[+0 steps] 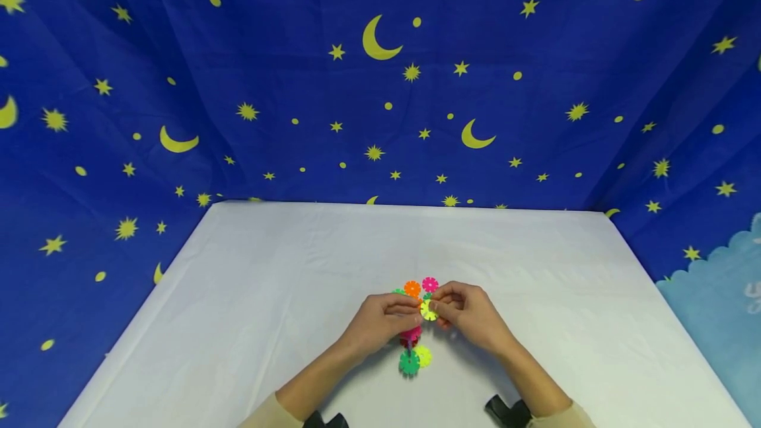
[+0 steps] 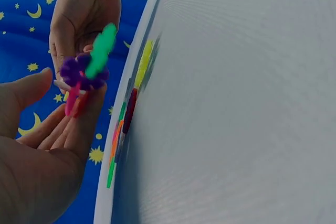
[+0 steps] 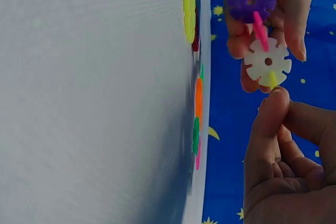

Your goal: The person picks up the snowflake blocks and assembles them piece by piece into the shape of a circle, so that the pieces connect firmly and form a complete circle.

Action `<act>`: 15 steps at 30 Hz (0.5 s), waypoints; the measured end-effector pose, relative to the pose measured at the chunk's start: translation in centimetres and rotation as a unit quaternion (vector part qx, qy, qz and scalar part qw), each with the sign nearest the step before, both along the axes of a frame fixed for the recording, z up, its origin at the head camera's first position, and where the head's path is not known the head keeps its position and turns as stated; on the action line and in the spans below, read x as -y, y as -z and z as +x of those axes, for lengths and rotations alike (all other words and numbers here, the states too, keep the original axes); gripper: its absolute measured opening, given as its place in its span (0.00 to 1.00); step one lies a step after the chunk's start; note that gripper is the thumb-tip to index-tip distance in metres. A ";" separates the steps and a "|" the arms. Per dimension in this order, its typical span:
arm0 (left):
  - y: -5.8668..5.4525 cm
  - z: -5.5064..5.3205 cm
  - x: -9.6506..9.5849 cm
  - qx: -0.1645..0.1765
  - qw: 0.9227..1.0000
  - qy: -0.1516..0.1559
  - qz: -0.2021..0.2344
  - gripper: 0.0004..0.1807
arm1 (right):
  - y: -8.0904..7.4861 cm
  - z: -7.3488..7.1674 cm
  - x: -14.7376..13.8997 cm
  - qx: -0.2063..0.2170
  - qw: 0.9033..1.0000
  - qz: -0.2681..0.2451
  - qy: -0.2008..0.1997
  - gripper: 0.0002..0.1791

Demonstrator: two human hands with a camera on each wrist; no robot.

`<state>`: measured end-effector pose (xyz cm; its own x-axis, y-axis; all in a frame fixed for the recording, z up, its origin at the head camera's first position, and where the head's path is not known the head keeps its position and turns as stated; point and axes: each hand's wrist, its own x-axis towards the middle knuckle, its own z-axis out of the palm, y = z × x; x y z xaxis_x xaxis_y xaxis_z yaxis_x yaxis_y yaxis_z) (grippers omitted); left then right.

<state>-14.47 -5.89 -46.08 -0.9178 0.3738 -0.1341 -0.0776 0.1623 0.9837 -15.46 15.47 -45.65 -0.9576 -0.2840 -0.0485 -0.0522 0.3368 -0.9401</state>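
Over the table, a chain of notched plastic discs is held between both hands. It shows a green disc, a purple disc, a pink disc and a white disc. My left hand holds the chain near the pink and white discs, its fingers behind them in the right wrist view. Thumb and forefinger of my right hand pinch a yellow disc, whose edge overlaps the white disc's lower rim. Fingertips hide part of the yellow disc.
On the white table, an orange disc and a pink disc lie just beyond the hands. Nearer lies another yellow disc, with a dark red disc beside it. Blue star-patterned cloth hangs around the table.
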 end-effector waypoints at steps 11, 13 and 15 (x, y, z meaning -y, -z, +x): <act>0.0 0.0 0.0 0.016 1.000 0.018 0.003 0.22 | -0.1 0.0 0.1 0.013 1.000 -0.010 -0.015 0.12; 0.0 0.0 0.0 0.017 1.000 0.020 0.002 0.23 | 0.0 0.0 0.1 0.015 1.000 -0.010 -0.020 0.13; 0.1 0.1 0.0 0.018 1.000 0.025 0.003 0.23 | 0.1 0.0 0.1 0.016 1.000 -0.006 -0.021 0.13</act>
